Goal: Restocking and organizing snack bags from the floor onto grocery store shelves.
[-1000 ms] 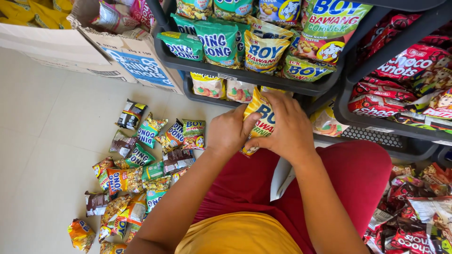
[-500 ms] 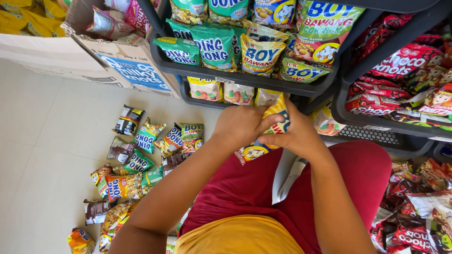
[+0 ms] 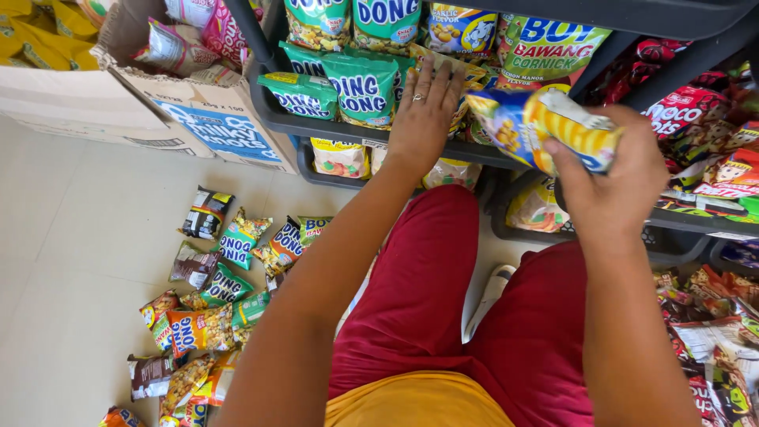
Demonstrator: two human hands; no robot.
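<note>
While right hand [image 3: 613,178] grip clasps yellow-blue snack packet [image 3: 545,126], left hand [image 3: 423,111], released, now flat on shelf packets [image 3: 364,87].

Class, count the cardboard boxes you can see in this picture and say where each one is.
2: a plain cardboard box at far left, and an open box with blue print holding snack packs beside the shelf. Others may be out of view.

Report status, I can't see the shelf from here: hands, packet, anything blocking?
Left hand flat on shelf packets. Right hand grips yellow-blue snack packet. Shelf front unobstructed.
</note>
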